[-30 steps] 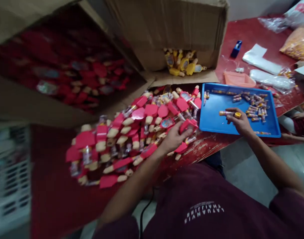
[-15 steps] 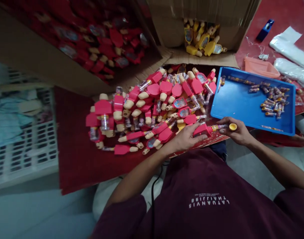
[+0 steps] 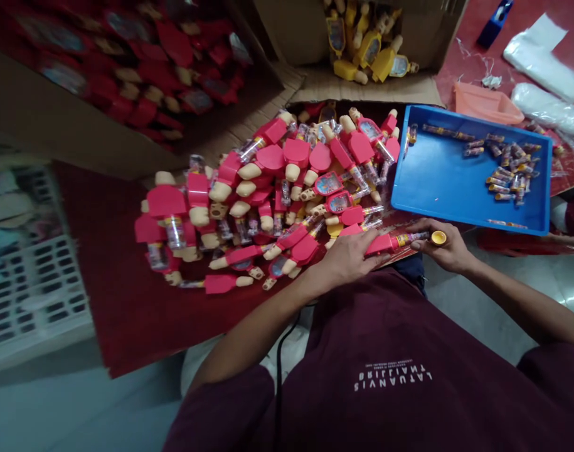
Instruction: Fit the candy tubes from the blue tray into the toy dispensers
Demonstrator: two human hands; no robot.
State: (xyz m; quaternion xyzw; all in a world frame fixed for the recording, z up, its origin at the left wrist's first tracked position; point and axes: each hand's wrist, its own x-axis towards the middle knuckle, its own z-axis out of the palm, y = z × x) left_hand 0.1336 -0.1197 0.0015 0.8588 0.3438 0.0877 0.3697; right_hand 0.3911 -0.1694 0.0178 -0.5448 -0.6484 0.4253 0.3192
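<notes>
My left hand (image 3: 350,257) is closed around a red toy (image 3: 381,243) near the table's front edge. A clear tube with a yellow and purple label (image 3: 409,238) extends from the toy's right end towards my right hand (image 3: 444,246). The fingers of my right hand are closed at the tube's far end, and a round yellow cap (image 3: 438,238) shows between them. Beside my left hand lies a pile of red toys (image 3: 296,152) with beige ends and clear tubes. A blue tray (image 3: 437,182) behind my right hand holds several small labelled tubes (image 3: 503,179).
Cardboard boxes hold more red toys (image 3: 174,44) at the back left and yellow toys (image 3: 369,50) at the back. An orange tray (image 3: 487,103), plastic bags (image 3: 550,63) and a blue object (image 3: 495,23) lie at the back right. A white crate (image 3: 37,307) stands left.
The view has shifted, so the tray and boxes appear higher and further left. My left hand has turned the red toy slightly; both hands keep their hold.
</notes>
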